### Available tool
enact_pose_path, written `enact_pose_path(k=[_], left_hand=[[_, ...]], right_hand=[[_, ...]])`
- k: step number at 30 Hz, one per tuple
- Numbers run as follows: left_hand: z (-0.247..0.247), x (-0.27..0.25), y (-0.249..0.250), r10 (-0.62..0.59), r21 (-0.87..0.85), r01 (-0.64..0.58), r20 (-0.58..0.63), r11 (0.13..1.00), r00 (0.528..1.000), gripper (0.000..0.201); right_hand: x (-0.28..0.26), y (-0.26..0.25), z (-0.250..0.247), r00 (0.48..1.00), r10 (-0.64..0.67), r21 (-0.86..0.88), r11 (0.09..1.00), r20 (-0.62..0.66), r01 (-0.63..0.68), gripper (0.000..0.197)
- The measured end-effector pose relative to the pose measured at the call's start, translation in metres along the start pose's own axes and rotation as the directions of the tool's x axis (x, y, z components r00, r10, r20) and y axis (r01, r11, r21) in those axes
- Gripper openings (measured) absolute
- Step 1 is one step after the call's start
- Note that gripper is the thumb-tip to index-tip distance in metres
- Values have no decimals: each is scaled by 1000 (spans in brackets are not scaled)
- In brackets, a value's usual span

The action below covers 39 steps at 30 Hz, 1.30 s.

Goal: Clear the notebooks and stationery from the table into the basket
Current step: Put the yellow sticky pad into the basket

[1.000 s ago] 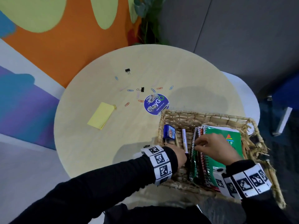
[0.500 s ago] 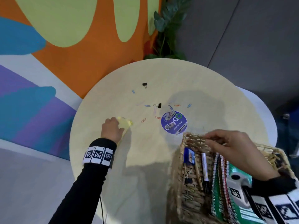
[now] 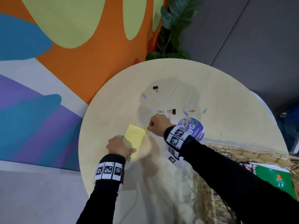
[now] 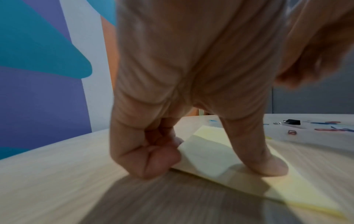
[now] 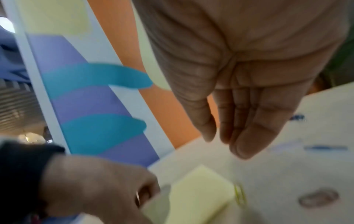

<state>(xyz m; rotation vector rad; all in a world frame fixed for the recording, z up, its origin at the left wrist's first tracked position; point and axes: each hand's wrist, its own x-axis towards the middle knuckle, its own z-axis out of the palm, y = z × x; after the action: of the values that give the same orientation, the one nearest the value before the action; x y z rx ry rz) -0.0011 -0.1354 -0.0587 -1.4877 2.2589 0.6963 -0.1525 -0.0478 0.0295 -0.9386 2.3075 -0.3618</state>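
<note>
- Left hand point(image 4: 172, 106) pinches the flat yellow sticky-note pad point(image 3: 134, 136) at its near edge — lift it level.
- Right hand point(image 5: 239, 91) hovers with relaxed, empty fingers — should take the small yellow paper clip point(image 3: 146, 131).

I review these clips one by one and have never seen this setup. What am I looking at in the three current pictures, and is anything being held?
No robot: a person wears three cameras. The head view looks down on a round table. The left hand grips the near edge of a yellow sticky-note pad; its wrist view shows the thumb on top and curled fingers at the edge. The right hand, empty with fingers straight in its blurred wrist view, reaches toward the pad's far corner. Paper clips, two binder clips and a round sticker lie loose. The wicker basket holds a green notebook.
</note>
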Motion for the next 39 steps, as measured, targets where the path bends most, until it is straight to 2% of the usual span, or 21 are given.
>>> enact_pose_path(k=[3, 7, 12, 15, 18, 21, 22, 25, 27, 29, 31, 33, 36, 39], left_hand=[[2, 1, -3, 10, 13, -10, 2, 1000, 1000, 88], [5, 2, -9, 41, 19, -40, -33, 999, 999, 90], [2, 1, -14, 107, -32, -107, -7, 994, 994, 83], [-4, -2, -12, 134, -59, -133, 11, 989, 991, 71], [-10, -6, -11, 183, -25, -182, 24, 983, 983, 46], [-16, -15, -12, 251, 19, -251, 27, 968, 968, 30], [-21, -17, -13, 261, 19, -261, 10, 965, 965, 28], [-27, -38, -4, 259, -57, -263, -61, 963, 964, 25], [-33, -53, 4, 287, -105, -298, -105, 949, 952, 19], [-38, -69, 14, 365, -124, -384, -152, 915, 919, 13], [-44, -89, 28, 458, -121, -482, -182, 868, 870, 12], [-50, -111, 46, 525, -138, -552, -188, 823, 830, 13], [-54, -143, 71, 617, -154, -649, -211, 745, 758, 13], [-54, -170, 96, 715, -142, -755, -249, 640, 653, 17]], right_hand=[[27, -9, 27, 996, 81, -74, 994, 30, -79, 27], [40, -12, 45, 993, 117, -127, 985, 18, -114, 22], [36, -12, 41, 993, 122, -151, 981, 8, -119, 13], [24, -7, 23, 995, 101, -142, 985, -20, -103, 7], [-6, 3, -22, 995, 51, -52, 997, -86, -55, 22], [-65, 26, -75, 993, -16, 22, 1000, -114, 19, 7], [-84, 35, -87, 992, -39, 22, 999, -121, 42, 8], [-148, 78, -102, 993, -18, -12, 1000, -120, 17, 11], [-177, 110, -93, 998, 20, -45, 999, -59, -23, 11], [-194, 136, -72, 995, 36, -130, 991, 92, -24, 12], [-202, 155, -45, 963, 33, -272, 961, 266, 42, 15], [-206, 163, -19, 927, 59, -395, 913, 371, 100, 18], [-207, 163, 8, 902, 95, -497, 856, 420, 141, 22], [-205, 162, 23, 900, 110, -526, 838, 422, 145, 28]])
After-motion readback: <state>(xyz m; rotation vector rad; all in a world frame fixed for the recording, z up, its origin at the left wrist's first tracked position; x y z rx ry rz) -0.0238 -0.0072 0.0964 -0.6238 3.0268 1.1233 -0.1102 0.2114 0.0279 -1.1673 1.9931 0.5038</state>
